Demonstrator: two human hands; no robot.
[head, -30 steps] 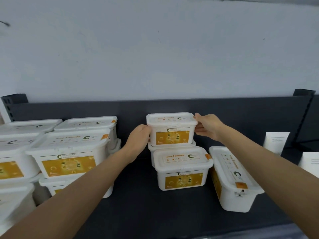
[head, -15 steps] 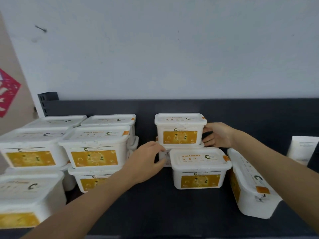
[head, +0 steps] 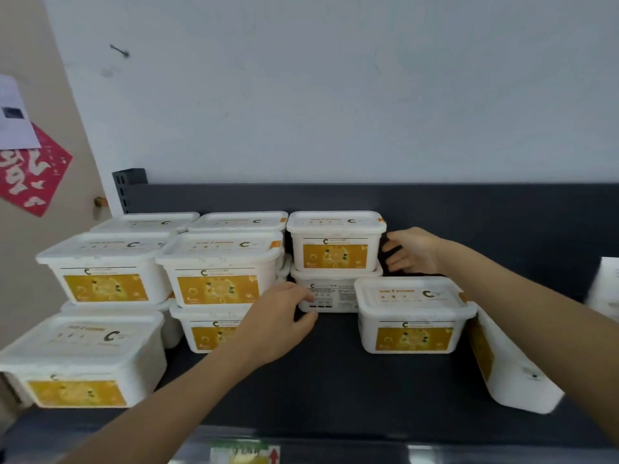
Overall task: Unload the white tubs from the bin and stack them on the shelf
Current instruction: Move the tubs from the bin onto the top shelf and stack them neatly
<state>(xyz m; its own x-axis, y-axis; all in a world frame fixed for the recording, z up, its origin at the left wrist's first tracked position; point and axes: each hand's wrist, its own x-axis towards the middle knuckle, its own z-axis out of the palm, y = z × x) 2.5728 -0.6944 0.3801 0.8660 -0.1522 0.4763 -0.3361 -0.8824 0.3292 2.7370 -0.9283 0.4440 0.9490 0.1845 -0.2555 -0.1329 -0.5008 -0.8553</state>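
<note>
**Q:** What occupies the dark shelf point(head: 335, 380)?

**A:** White tubs with yellow front labels. At centre stands a stack of two: the top tub point(head: 335, 242) sits upright on the lower tub point(head: 326, 293), whose near face shows black print instead of a yellow label. Just in front and to the right stands a single front tub point(head: 410, 316), and beside it at far right a tilted tub point(head: 509, 366) leans on its side. To the left are further stacked tubs point(head: 217, 272), two rows deep and two high, with one near tub point(head: 80, 360) at the shelf's front left corner.

**Q:** Where is the left hand?

**A:** The left hand point(head: 278, 323) reaches to the left end of the lower tub. Its fingers point(head: 303, 296) are curled and touch that tub's near face; whether they grip it cannot be told.

**Q:** And the right hand?

**A:** The right hand point(head: 413, 251) lies against the right side of the central stack, behind the front tub. Its fingers are partly spread, with tips at the stack's side wall; a firm hold cannot be confirmed.

**Q:** What lies beyond the shelf?

**A:** A pale wall point(head: 335, 95) behind it, and at far left a red paper decoration point(head: 30, 175).
</note>
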